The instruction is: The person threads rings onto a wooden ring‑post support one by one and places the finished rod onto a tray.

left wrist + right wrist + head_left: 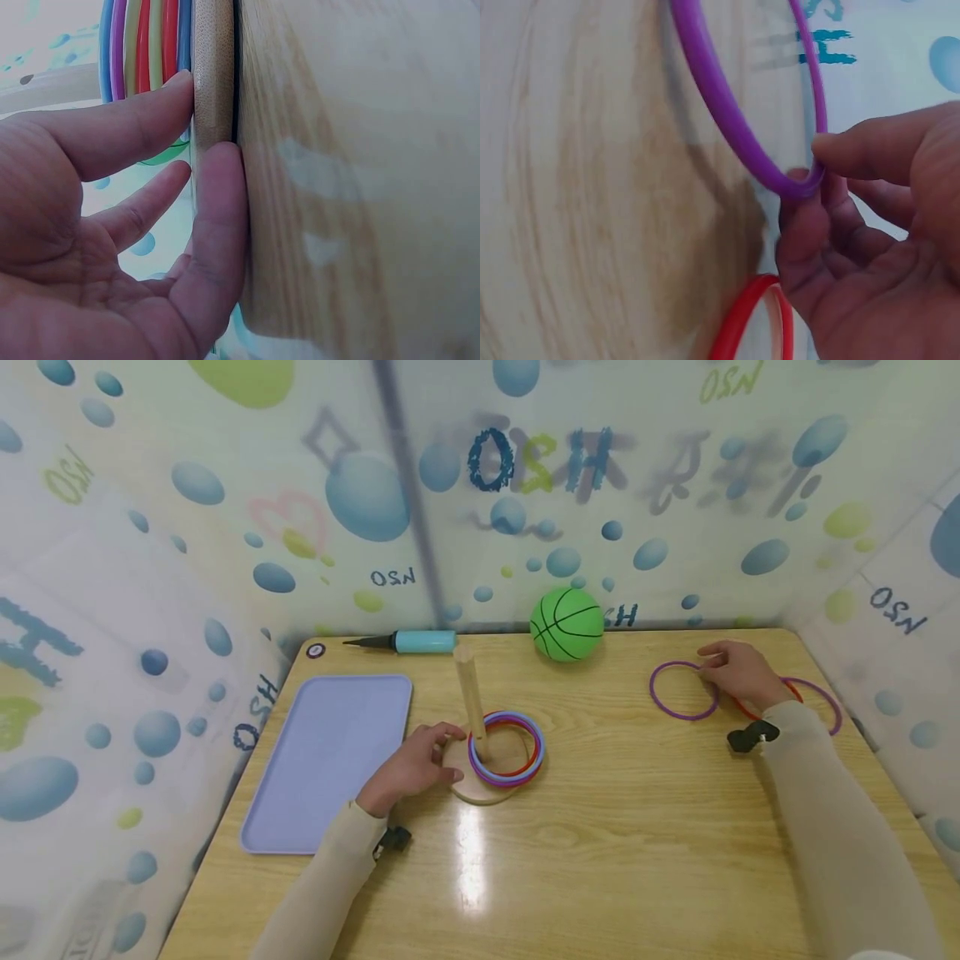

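Note:
A wooden ring-toss stand has a peg (470, 693) rising from its round base (480, 793). Several colored rings (541, 750) lie stacked around the peg, with red, blue, purple and yellow-green bands showing in the left wrist view. My left hand (411, 762) holds the base's left edge between thumb and fingers. Far to the right, my right hand (742, 675) pinches a purple ring (724, 112) between thumb and fingertips, raised off the table at a tilt. Beneath that hand lies a red ring (739, 322), partly hidden; another purple ring (831, 703) lies beside it.
A lilac tray (337, 760) lies left of the stand. Along the back edge are a blue hand pump (425, 642) with a black nozzle and a green ball (567, 624). Patterned curtains (480, 552) border the wooden table (600, 860) at the back and sides.

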`<state>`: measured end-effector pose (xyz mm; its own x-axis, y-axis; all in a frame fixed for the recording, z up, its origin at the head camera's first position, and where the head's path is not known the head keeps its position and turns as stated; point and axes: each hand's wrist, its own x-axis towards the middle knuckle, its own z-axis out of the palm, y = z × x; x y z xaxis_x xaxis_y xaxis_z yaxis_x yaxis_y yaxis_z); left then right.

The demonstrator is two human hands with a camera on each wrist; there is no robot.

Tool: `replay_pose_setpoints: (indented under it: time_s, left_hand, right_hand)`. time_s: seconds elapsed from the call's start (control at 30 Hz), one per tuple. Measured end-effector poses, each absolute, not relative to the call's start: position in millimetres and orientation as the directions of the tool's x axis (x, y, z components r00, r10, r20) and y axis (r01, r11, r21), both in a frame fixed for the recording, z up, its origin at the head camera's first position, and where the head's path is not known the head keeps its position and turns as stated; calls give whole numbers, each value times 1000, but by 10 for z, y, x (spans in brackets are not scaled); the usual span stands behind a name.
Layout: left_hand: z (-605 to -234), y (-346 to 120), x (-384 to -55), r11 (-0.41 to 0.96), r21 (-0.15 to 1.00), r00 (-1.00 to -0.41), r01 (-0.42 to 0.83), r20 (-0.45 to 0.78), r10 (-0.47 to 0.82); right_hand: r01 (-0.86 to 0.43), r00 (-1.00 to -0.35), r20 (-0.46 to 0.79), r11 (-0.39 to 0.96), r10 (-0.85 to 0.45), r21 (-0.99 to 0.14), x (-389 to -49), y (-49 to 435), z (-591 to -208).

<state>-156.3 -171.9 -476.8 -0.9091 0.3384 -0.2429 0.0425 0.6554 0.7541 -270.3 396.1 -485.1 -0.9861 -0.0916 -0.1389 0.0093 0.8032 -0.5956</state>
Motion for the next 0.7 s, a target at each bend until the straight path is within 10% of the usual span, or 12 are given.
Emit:
replay_pose_setpoints:
  time_s: [0.7]
  left_hand:
    - [-4746,-1713,-1551,652,758,-909,32,-248,334]
  right_hand:
    - [54,-933,-255,605,-252,-795,-2430,3833,-4609]
